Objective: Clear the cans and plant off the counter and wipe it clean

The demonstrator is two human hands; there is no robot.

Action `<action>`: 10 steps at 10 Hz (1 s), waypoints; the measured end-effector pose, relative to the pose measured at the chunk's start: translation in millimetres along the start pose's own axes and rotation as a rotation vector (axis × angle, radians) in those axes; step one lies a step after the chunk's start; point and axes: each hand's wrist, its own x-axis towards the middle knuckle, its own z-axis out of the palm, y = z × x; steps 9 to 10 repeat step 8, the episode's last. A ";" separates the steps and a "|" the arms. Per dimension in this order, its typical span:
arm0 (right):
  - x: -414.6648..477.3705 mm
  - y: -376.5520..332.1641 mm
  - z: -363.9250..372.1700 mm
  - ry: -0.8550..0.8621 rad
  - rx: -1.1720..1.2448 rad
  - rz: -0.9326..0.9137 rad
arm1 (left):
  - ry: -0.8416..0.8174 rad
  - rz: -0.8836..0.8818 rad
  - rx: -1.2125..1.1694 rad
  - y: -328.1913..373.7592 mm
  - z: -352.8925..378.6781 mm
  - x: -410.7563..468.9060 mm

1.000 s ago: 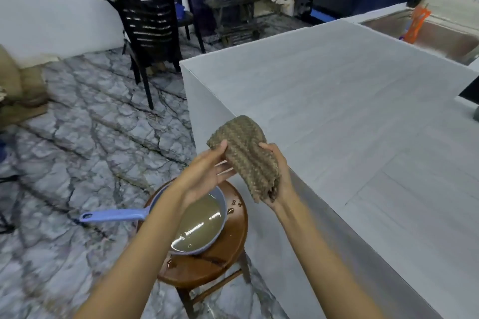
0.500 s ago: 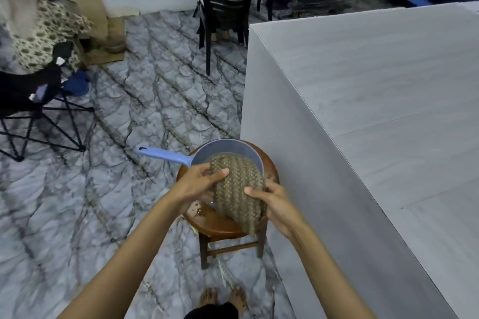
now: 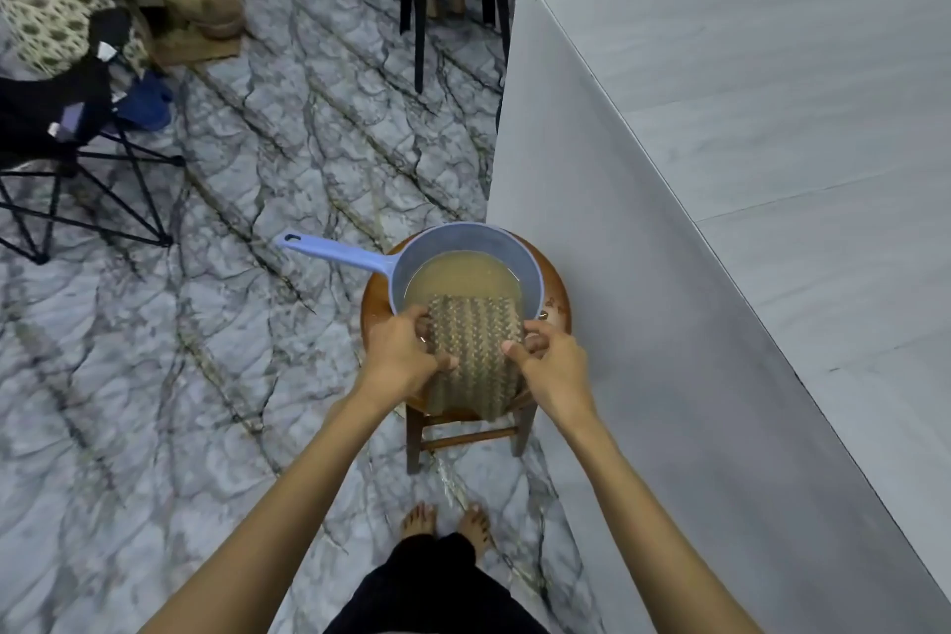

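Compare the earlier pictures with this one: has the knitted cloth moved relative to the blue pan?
Yes. The cloth, held by the left hand and right hand, has come down from beside the counter edge to the blue pan, its far edge at the murky water.

My arms are bare to above the elbows, no sleeves showing; I wear black trousers point(image 3: 432, 587) and stand barefoot.

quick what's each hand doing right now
Left hand: closed on the left edge of the cloth, over the pan.
Right hand: closed on the cloth's right edge.
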 end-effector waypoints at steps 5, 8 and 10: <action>-8.0 20.3 3.8 0.085 -0.173 -0.204 | 0.056 0.360 0.374 -27.2 4.3 -8.7; -49.3 65.5 -18.2 -0.040 0.138 -0.024 | 0.260 0.437 0.140 -64.2 1.5 -32.1; -49.3 65.5 -18.2 -0.040 0.138 -0.024 | 0.260 0.437 0.140 -64.2 1.5 -32.1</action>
